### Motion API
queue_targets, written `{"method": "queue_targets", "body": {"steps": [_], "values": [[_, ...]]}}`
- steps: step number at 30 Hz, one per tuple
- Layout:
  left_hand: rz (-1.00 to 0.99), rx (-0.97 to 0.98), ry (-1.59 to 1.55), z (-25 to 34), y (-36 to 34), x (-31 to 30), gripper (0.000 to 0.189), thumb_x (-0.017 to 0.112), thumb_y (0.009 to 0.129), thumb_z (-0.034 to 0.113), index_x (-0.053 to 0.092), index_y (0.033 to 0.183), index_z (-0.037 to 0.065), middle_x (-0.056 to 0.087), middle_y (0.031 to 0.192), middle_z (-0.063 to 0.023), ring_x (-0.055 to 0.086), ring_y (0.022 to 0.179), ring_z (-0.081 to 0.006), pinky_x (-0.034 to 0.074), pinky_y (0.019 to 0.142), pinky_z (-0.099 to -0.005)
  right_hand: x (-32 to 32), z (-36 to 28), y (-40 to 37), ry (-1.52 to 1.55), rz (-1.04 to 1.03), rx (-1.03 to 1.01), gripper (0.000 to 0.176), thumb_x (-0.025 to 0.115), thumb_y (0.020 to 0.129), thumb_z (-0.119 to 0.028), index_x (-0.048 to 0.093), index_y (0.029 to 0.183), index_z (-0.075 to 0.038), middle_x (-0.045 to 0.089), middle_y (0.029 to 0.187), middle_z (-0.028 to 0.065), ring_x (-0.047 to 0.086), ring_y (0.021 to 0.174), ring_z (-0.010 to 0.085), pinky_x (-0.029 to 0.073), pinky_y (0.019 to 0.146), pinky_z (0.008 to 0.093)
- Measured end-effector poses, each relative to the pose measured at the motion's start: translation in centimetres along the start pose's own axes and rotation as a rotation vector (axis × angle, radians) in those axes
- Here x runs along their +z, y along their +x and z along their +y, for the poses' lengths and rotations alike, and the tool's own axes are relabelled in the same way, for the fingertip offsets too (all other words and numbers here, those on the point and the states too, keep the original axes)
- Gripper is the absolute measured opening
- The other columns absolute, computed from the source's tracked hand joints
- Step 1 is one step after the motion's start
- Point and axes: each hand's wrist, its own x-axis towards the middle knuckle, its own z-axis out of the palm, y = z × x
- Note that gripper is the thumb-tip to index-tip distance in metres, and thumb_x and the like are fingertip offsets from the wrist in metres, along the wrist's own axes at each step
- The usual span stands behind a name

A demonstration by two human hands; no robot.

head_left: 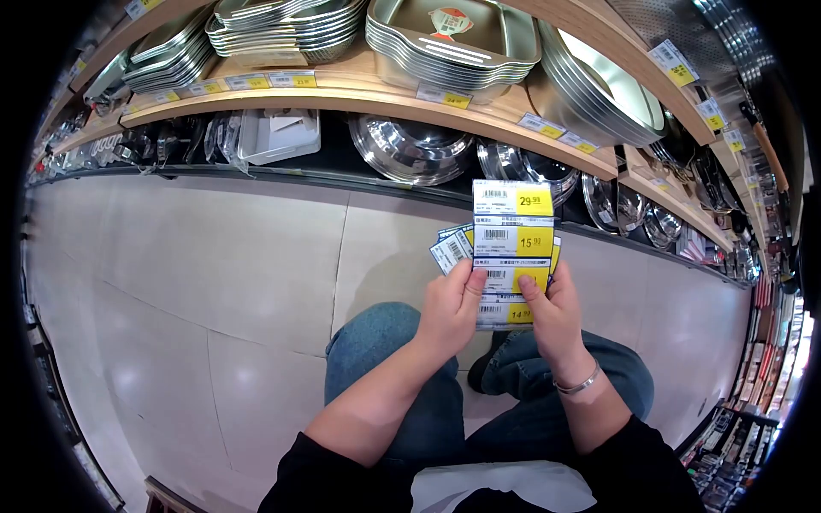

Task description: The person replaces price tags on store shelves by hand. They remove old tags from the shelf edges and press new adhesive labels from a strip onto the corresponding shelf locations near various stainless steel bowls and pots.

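A sheet of joined price labels (516,235), white and yellow with barcodes, is held upright between my two hands. My left hand (447,309) grips its left edge, thumb on the front. My right hand (554,312) pinches the right edge, its thumb over the yellow part of a lower label. Prices 29, 15 and 14 show on the sheet. More labels (451,250) fan out behind it on the left, close above my left hand; how my fingers hold them from behind is hidden.
A wooden shelf (359,101) ahead carries stacked metal baking trays (453,51) with price tags along its edge. Below it lie steel bowls or lids (410,147) and a white plastic bin (280,137). My bent knees (376,342) are over the tiled floor (171,282).
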Motion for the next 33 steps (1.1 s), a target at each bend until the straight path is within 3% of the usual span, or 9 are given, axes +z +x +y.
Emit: {"method": "queue_targets", "body": {"steps": [2,6,9,12,15,23,25,31,33], "values": [[-0.008,0.024,0.019,-0.2,0.0,0.3,0.025,0.039,0.086,0.02,0.045,0.073,-0.001,0.054,0.062,-0.0167,0.055,0.056,-0.0313,0.04,0.048,-0.0333,0.1,-0.3,0.1,0.131,0.06,0.105,0.028,0.052,0.08,-0.011,0.04,0.102,0.002,0.053,0.093,0.008,0.05,0.084,0.0111,0.041,0.074,0.0236],[0.001,0.036,0.031,-0.6,-0.3,0.4,0.025,0.038,0.086,0.021,0.046,0.076,-0.001,0.054,0.064,-0.0187,0.055,0.058,-0.0329,0.042,0.05,-0.034,-0.2,0.4,0.4,0.081,0.055,0.082,0.028,0.052,0.08,-0.01,0.04,0.103,0.002,0.053,0.093,0.008,0.051,0.084,0.0111,0.041,0.074,0.0237],[-0.075,-0.057,-0.003,-0.5,-0.3,-0.3,0.025,0.038,0.086,0.021,0.048,0.079,-0.002,0.056,0.067,-0.0167,0.057,0.061,-0.0263,0.042,0.052,-0.0318,-0.2,0.9,0.3,0.036,-0.008,0.058,0.026,0.051,0.08,-0.009,0.041,0.102,0.002,0.054,0.092,0.0083,0.051,0.083,0.0115,0.042,0.073,0.0239],[-0.096,-0.129,-0.284,-0.1,-0.2,-0.2,0.025,0.041,0.085,0.02,0.05,0.091,-0.003,0.059,0.076,-0.0075,0.053,0.069,-0.0093,0.041,0.06,-0.0238,-0.4,0.1,-0.2,-0.039,-0.022,-0.025,0.022,0.048,0.081,-0.01,0.041,0.099,0.001,0.055,0.091,0.0103,0.052,0.082,0.0142,0.042,0.071,0.0258],[-0.039,-0.042,-0.294,1.6,0.5,0.1,0.025,0.044,0.084,0.019,0.051,0.094,-0.003,0.059,0.077,-0.0073,0.052,0.068,-0.0088,0.042,0.061,-0.0228,-0.4,-0.2,-1.0,-0.244,-0.002,-0.152,0.022,0.048,0.081,-0.01,0.041,0.098,0.002,0.055,0.089,0.012,0.053,0.081,0.0168,0.042,0.07,0.0276],[-0.103,-0.026,-0.051,10.2,1.6,1.4,0.023,0.047,0.083,0.018,0.052,0.091,-0.003,0.059,0.076,-0.0074,0.052,0.068,-0.0088,0.042,0.06,-0.0238,-0.7,-5.9,-3.2,-0.078,0.137,-0.251,0.024,0.049,0.081,-0.009,0.039,0.099,0.002,0.053,0.09,0.0122,0.052,0.084,0.0165,0.043,0.071,0.0277],[-0.12,-0.025,-0.014,10.1,1.2,1.3,0.022,0.049,0.082,0.017,0.053,0.092,-0.002,0.059,0.076,-0.0068,0.052,0.068,-0.0088,0.042,0.061,-0.0238,-0.8,-6.1,-3.4,0.226,0.101,-0.213,0.025,0.049,0.079,-0.002,0.037,0.101,0.002,0.051,0.094,0.0086,0.049,0.088,0.0131,0.04,0.079,0.0254],[-0.126,-0.105,-0.182,10.9,1.1,3.7,0.019,0.054,0.079,0.013,0.054,0.091,-0.002,0.059,0.08,-0.0061,0.053,0.07,-0.0092,0.042,0.062,-0.0222,-3.8,-6.2,-2.1,0.289,0.041,-0.145,0.029,0.052,0.077,0.001,0.038,0.102,0.0,0.052,0.092,0.0075,0.05,0.087,0.0126,0.041,0.077,0.0249],[-0.117,-0.15,-0.033,10.5,0.9,3.2,0.021,0.054,0.079,0.01,0.051,0.096,-0.001,0.057,0.087,-0.006,0.052,0.076,-0.0101,0.043,0.067,-0.0227,-4.2,-6.0,-1.8,0.279,-0.019,-0.111,0.03,0.053,0.076,0.001,0.038,0.103,0.0,0.052,0.092,0.0071,0.05,0.087,0.0122,0.041,0.077,0.0247]]}}
